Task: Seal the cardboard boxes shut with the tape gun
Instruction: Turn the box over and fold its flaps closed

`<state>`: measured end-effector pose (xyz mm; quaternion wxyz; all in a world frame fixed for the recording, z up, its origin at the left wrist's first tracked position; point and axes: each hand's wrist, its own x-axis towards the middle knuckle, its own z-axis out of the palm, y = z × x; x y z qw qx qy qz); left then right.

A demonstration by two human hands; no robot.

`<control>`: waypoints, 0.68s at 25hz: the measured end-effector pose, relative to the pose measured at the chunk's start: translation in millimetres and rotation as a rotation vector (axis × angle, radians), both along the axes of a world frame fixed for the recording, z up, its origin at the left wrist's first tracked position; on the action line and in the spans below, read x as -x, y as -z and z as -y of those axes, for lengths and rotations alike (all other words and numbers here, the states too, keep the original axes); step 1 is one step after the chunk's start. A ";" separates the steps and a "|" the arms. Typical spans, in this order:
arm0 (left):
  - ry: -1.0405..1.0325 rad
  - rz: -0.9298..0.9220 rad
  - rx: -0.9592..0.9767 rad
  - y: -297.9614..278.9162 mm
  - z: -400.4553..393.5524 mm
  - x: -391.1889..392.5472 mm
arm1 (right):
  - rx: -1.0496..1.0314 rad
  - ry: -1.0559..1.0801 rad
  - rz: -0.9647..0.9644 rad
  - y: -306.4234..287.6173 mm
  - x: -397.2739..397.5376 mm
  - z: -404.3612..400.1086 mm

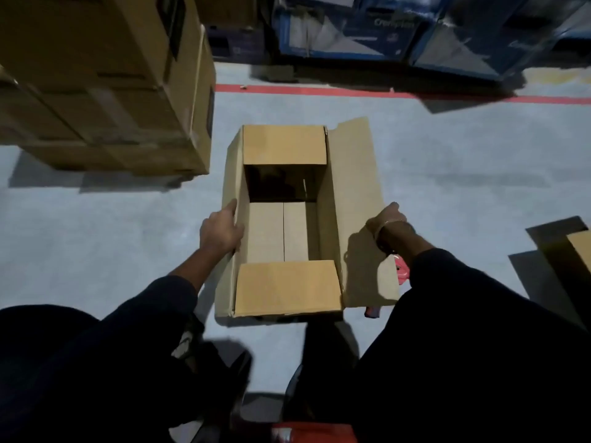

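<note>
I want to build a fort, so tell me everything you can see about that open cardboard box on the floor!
The open cardboard box is plain brown and sits upright on the grey floor. Its two short flaps are folded in; the two long flaps are still open. The left hand holds the left flap, the right hand the right flap. No tape shows across the top.

Just the stuff sitting around my spot on the warehouse floor.

Grey floor under me, with a red line painted across it up ahead. Big brown carton off to my left, a row of blue boxes past the line, and a flat piece of cardboard lying at my right edge.
</note>
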<state>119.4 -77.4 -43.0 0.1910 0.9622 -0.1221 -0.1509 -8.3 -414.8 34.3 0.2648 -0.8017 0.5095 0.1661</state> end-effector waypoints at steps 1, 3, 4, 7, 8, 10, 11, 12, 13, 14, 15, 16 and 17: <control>0.009 0.019 -0.010 0.2 -0.6 6.6 | 0.134 -0.101 -0.020 1.2 3.5 -4.2; 0.003 0.036 0.011 1.1 -5.9 20.9 | 0.350 -0.356 -0.001 4.0 7.9 -20.6; -0.015 0.021 0.032 1.8 -11.0 29.2 | 0.413 -0.463 -0.003 8.6 11.4 -29.0; -0.218 -0.130 0.075 9.0 -32.5 55.7 | 0.643 -0.569 -0.055 16.9 30.7 -49.9; -0.319 -0.186 0.057 11.5 -39.6 62.1 | 0.726 -0.672 -0.083 17.1 40.4 -58.6; -0.524 -0.279 0.066 11.2 -53.2 74.9 | 0.746 -0.989 -0.121 23.9 62.4 -82.3; -0.627 -0.327 0.122 9.1 -59.3 80.7 | 0.685 -1.039 -0.126 29.0 72.1 -95.4; -0.717 -0.364 0.187 2.4 -65.3 84.5 | 0.633 -0.977 -0.130 33.0 76.2 -106.5; -0.775 -0.377 0.247 -6.3 -70.5 84.5 | 0.589 -0.863 -0.124 35.2 75.4 -114.4; -0.800 -0.356 0.279 -15.8 -75.4 82.6 | 0.555 -0.751 -0.115 36.1 73.2 -119.6; -0.816 -0.312 0.288 -25.9 -80.9 80.0 | 0.519 -0.672 -0.106 32.2 70.8 -122.3; -0.834 -0.251 0.295 -39.4 -83.8 78.2 | 0.515 -0.628 -0.092 27.4 68.8 -120.9; -0.845 -0.186 0.304 -53.5 -85.5 78.3 | 0.517 -0.588 -0.077 23.3 67.2 -116.4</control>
